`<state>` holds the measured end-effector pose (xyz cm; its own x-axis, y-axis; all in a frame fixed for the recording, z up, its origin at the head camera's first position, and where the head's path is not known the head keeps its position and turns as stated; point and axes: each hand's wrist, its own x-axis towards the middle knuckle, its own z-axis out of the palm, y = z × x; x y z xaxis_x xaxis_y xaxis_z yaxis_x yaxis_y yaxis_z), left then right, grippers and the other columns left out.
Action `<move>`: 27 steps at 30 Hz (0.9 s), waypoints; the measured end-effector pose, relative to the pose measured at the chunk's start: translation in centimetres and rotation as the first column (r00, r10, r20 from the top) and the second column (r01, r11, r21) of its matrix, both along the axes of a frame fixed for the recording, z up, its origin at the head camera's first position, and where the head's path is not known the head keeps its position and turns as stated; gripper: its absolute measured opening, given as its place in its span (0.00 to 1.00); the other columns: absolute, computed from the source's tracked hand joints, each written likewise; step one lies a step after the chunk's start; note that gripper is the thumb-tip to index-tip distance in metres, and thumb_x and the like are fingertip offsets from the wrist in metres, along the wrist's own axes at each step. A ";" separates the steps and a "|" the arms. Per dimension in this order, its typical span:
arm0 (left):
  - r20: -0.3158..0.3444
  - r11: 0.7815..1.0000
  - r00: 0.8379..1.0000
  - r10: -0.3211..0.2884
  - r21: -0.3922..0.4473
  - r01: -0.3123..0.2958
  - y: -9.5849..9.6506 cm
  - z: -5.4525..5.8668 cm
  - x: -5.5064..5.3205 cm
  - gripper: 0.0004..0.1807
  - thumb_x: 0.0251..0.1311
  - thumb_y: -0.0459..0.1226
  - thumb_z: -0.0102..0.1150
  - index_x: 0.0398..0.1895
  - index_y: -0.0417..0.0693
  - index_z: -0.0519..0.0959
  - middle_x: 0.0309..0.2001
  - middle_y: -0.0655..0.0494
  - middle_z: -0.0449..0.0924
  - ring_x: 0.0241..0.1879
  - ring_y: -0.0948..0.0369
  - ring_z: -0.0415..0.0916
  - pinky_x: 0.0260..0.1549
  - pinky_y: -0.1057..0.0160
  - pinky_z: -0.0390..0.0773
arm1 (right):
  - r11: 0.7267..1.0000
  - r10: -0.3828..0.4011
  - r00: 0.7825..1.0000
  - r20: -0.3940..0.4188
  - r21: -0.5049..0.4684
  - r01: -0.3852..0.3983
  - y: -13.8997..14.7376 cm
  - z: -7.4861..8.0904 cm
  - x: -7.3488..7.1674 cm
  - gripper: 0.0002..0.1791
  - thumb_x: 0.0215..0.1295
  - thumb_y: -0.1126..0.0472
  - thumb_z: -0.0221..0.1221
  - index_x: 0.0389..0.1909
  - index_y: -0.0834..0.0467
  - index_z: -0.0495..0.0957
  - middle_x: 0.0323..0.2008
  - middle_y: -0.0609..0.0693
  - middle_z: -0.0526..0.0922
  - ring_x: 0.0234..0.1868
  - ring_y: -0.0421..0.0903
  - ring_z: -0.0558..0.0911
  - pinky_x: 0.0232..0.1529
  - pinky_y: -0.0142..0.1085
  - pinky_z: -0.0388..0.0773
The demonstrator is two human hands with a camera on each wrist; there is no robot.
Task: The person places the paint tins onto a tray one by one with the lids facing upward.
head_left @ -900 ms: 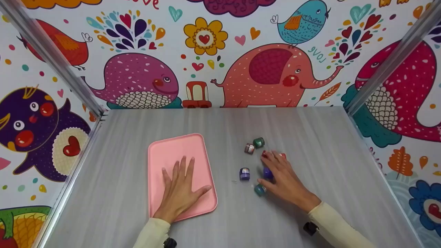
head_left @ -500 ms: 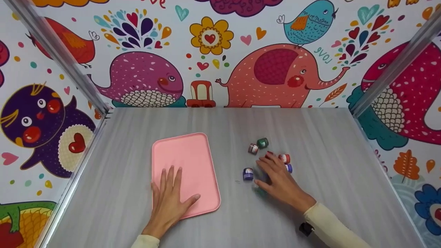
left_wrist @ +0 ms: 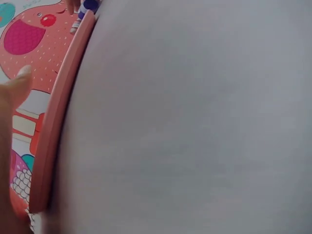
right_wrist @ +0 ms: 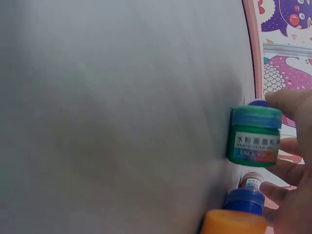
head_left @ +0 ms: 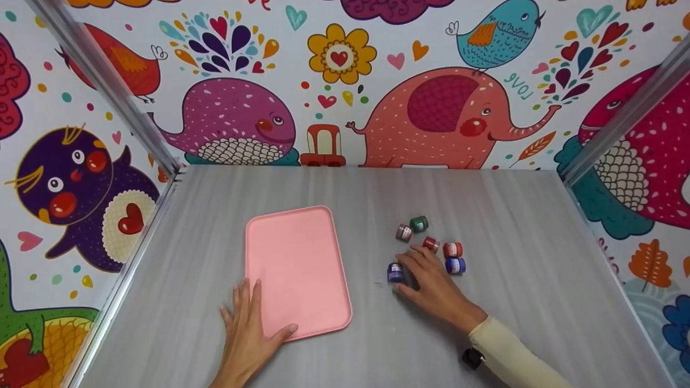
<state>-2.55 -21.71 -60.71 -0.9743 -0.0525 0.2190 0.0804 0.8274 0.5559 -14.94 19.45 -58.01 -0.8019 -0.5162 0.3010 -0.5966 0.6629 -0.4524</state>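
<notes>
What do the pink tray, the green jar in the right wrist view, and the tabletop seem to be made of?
Pink tray: likely moulded plastic, satin finish; even colour, rounded corners.
Green jar: probably plastic, with slight sheen on its lid; clear wall over paint or tinted body, can't tell.
Tabletop: perhaps laminate, smooth, low sheen; pale grain-like streaks, though real wood isn't ruled out.

Soft light evenly fills the head view; both wrist views are dimmer, the tabletop (left_wrist: 185, 122) blurred.
</notes>
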 end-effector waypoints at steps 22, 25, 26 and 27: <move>-0.003 1.000 1.000 0.020 -0.012 -0.020 -2.1 -1.5 2.6 0.75 0.47 0.68 0.83 0.85 0.31 0.56 0.81 0.25 0.60 0.82 0.23 0.46 0.81 0.27 0.25 | 0.990 -0.037 0.997 0.068 -0.130 0.045 -1.0 -1.1 -0.2 0.26 0.66 0.64 0.78 0.62 0.62 0.82 0.65 0.62 0.82 0.70 0.59 0.77 0.72 0.59 0.77; 0.015 1.000 1.000 0.024 -0.006 -0.024 -2.1 -1.5 2.6 0.74 0.47 0.69 0.82 0.86 0.33 0.56 0.82 0.26 0.60 0.82 0.23 0.46 0.81 0.26 0.26 | 0.990 -0.037 0.998 0.056 -0.132 0.044 -1.0 -1.1 -0.2 0.23 0.66 0.64 0.79 0.60 0.60 0.84 0.63 0.60 0.83 0.69 0.57 0.77 0.71 0.58 0.78; 0.020 1.000 1.000 0.024 -0.005 -0.024 -2.0 -1.5 2.6 0.74 0.47 0.69 0.82 0.86 0.33 0.56 0.82 0.26 0.60 0.82 0.23 0.46 0.81 0.26 0.26 | 0.990 -0.040 0.998 0.052 -0.133 0.046 -0.9 -1.1 -0.2 0.23 0.65 0.64 0.79 0.59 0.60 0.84 0.62 0.59 0.83 0.68 0.57 0.77 0.71 0.57 0.79; 0.025 1.000 0.999 0.024 -0.002 -0.024 -2.0 -1.5 2.6 0.74 0.47 0.69 0.82 0.86 0.33 0.56 0.82 0.26 0.59 0.82 0.23 0.45 0.81 0.27 0.25 | 0.990 -0.043 0.998 0.050 -0.134 0.049 -0.9 -1.1 -0.2 0.23 0.65 0.64 0.79 0.58 0.60 0.84 0.61 0.58 0.83 0.68 0.56 0.77 0.71 0.57 0.79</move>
